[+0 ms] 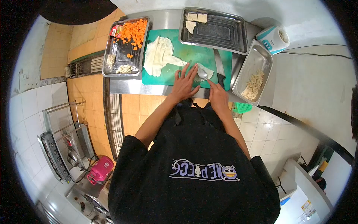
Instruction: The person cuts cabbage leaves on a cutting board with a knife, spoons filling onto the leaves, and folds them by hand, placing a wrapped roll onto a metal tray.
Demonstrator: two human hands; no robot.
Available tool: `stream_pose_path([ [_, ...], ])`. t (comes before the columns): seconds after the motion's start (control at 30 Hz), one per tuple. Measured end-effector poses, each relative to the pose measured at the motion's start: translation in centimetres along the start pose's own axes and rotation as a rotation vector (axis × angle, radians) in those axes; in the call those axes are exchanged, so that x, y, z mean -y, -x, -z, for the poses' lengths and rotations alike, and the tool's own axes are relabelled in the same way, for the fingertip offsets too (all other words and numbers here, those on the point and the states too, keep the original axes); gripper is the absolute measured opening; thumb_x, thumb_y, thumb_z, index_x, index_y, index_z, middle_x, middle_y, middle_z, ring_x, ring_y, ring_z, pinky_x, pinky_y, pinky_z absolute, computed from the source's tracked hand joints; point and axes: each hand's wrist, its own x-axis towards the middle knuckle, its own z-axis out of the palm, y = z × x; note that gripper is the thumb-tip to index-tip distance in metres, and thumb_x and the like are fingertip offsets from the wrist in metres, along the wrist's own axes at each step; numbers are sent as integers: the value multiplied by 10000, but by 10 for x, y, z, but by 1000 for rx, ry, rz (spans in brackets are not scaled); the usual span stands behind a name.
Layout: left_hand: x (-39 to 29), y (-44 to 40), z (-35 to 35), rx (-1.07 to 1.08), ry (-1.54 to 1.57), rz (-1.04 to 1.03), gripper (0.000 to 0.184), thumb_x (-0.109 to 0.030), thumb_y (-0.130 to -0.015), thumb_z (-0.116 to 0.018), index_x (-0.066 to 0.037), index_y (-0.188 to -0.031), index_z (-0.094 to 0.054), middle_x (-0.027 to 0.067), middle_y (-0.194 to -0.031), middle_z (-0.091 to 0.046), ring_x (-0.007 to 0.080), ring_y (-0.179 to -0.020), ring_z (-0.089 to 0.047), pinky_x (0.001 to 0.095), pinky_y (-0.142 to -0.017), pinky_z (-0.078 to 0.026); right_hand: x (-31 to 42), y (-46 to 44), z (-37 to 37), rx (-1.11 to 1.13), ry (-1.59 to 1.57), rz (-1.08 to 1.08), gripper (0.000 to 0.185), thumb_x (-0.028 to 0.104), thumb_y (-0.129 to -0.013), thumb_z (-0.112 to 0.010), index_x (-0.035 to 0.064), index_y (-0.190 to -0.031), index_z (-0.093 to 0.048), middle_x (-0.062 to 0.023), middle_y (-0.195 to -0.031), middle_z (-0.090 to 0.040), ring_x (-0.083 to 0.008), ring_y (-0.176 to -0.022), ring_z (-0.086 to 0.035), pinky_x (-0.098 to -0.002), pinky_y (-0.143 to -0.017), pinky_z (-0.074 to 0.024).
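Observation:
My left hand (182, 84) lies with its fingers spread at the front of the green cutting board (182, 37), its fingertips by the narrow end of a pale dough sheet (158, 56). My right hand (219, 93) is closed around the handle of a metal spoon (202, 73). The spoon's bowl rests over a small thin dough piece (210, 72), just right of my left fingertips. A knife (219, 62) with a black handle lies on the board beyond my right hand.
Left of the board, a metal tray (105, 61) holds orange carrot pieces, a red packet and pale chopped bits. Behind, a dark tray (220, 31) carries several dough squares. To the right are a steel pan (266, 59) with crumbly pale food and a white-and-blue container (274, 39).

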Motion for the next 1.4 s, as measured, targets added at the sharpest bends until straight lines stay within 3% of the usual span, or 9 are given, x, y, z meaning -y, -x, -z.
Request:
stream_pose_path([
  [0.13,-2,0,-3,22,32,15,957,-472,-935,-701,-64,-1680,-260,69,-1750,-282,339,-1627,-147,633,-1191,-236,1,-4,2,-3,55,52,395,101,-996,-580,132,-1375,-685,-175,-1007,-703,-397,-842,-730,-511,-733,-603],
  [0.2,-1,0,-4,29,44,23,963,-475,-935,-700,-64,-1682,-253,71,-1750,-283,342,-1628,-144,638,-1193,-231,6,-5,6,118,93,-43,402,64,-984,-614,127,-1374,-688,-178,-1038,-691,-408,-923,-701,-510,-780,-572],
  [0.33,0,-1,-5,2,40,26,964,-483,-934,-701,-66,-1680,-255,73,-1748,-287,343,-1627,-143,646,-1181,-237,5,-7,6,144,104,-42,406,65,-989,-607,126,-1384,-677,-185,-1038,-697,-419,-904,-703,-520,-775,-574],
  [0.43,1,-3,-2,-11,40,14,949,-488,-937,-698,-68,-1672,-268,76,-1742,-301,344,-1623,-152,642,-1175,-239,5,-10,7,64,132,43,398,122,-974,-609,138,-1363,-692,-177,-980,-700,-410,-788,-737,-515,-700,-611],
  [0.63,2,-7,2,12,189,-7,930,-467,-952,-704,-86,-1680,-267,104,-1707,-364,347,-1611,-195,615,-1199,-207,5,-12,15,29,-119,-3,357,115,-989,-606,112,-1331,-707,-212,-1029,-731,-418,-899,-727,-518,-827,-577],
  [0.7,2,-7,-1,-14,239,-6,932,-461,-950,-712,-88,-1680,-269,113,-1696,-379,346,-1606,-208,609,-1205,-200,7,-13,21,113,-257,-125,333,120,-1002,-601,89,-1313,-717,-248,-1081,-742,-439,-949,-719,-522,-866,-555],
  [1.0,3,-5,-5,-27,218,-27,930,-457,-952,-711,-64,-1674,-276,129,-1710,-349,343,-1604,-205,604,-1195,-206,10,-13,27,142,-359,-205,317,127,-1015,-606,74,-1304,-724,-272,-1058,-742,-450,-936,-722,-504,-838,-549],
  [1.4,7,1,-11,19,79,-33,912,-520,-967,-652,-45,-1663,-303,123,-1786,-170,354,-1640,-112,670,-1184,-217,11,-11,22,115,-334,-173,330,115,-1010,-587,75,-1309,-719,-278,-1095,-733,-455,-987,-711,-524,-889,-546],
])
